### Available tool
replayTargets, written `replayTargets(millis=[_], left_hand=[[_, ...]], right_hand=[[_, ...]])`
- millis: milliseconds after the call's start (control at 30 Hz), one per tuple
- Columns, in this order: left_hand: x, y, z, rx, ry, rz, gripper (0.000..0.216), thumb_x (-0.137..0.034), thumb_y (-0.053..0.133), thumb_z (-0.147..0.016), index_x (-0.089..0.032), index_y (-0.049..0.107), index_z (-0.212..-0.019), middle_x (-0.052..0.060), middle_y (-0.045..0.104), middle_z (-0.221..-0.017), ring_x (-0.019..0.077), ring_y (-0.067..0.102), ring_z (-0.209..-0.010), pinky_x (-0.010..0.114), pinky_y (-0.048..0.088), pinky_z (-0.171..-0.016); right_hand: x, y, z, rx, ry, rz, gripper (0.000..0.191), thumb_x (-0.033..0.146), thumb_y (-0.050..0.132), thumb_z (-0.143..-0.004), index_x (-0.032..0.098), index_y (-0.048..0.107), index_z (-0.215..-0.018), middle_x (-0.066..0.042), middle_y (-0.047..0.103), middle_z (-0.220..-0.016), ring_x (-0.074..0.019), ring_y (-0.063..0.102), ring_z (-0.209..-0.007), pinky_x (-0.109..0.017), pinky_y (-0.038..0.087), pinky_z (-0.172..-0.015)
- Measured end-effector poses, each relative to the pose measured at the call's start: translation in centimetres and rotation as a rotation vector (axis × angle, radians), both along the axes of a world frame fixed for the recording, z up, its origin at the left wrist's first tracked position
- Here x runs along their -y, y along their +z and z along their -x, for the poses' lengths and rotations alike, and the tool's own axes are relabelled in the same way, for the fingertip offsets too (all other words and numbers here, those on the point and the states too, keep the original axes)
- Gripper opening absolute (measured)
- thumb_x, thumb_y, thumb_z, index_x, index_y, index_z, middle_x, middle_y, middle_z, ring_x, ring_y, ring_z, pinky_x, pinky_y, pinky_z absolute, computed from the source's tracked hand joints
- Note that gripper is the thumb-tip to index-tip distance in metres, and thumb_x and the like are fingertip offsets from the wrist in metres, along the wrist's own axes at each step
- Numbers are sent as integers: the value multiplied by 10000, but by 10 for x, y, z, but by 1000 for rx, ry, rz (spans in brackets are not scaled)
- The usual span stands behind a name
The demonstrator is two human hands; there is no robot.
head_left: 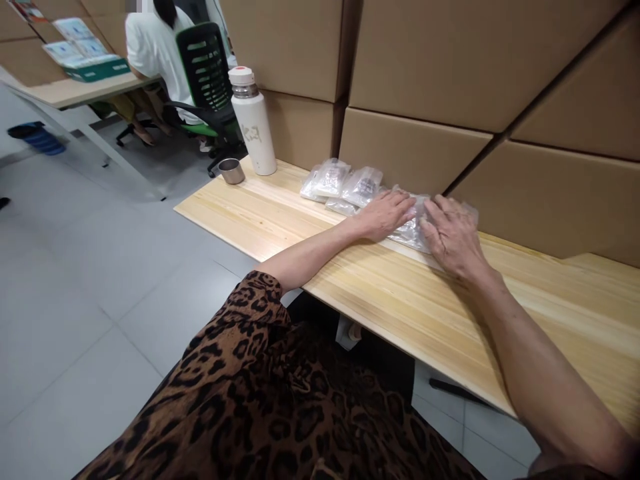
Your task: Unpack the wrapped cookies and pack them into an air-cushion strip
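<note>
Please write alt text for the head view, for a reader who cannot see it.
A left hand and a right hand lie on clear packets on a wooden table, in front of cardboard boxes. To the left are more packets, a white bottle and a metal cup; beyond, a person sits at another table.

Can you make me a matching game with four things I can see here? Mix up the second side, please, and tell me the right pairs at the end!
Things:
1. tall white bottle
2. small round silver metal cup
3. clear plastic packets
4. dark blue round bin

Where or how:
A. lying by the left hand and the right hand
B. on the grey tiled floor
C. closed with a white lid
D. on the pale wooden table, just left of the bottle

Right pairs: 1-C, 2-D, 3-A, 4-B
</note>
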State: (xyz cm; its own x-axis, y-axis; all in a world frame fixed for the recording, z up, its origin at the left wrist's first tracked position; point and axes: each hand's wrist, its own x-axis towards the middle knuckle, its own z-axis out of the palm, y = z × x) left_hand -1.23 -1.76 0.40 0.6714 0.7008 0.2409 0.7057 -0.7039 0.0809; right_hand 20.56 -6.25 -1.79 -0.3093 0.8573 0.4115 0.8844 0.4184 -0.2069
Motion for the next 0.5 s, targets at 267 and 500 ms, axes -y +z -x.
replayTargets(millis=[267, 500], left_hand=[[-7, -14, 0, -28, -27, 20, 626, -395, 202, -1144, -106, 441, -1645, 149, 541, -1670, 218, 484, -1577, 400, 293, -1347], [-2, 25, 14, 70, 105, 2, 616, -550, 349, -1116, -303, 411, -1677, 57, 321, -1812, 276, 256, -1703, 617, 139, -1384]], right_hand=[[-4, -20, 6, -7, 14, 57, 656, 516, 284, -1082, 200, 586, -1572, -174, 568, -1623, -440, 492, -1534, -730, 306, -1270], [8, -3, 11, -36, -19, -20, 602, 473, 357, -1074, 247, 530, -1604, -154, 472, -1703, -411, 367, -1619, -694, 231, -1317]])
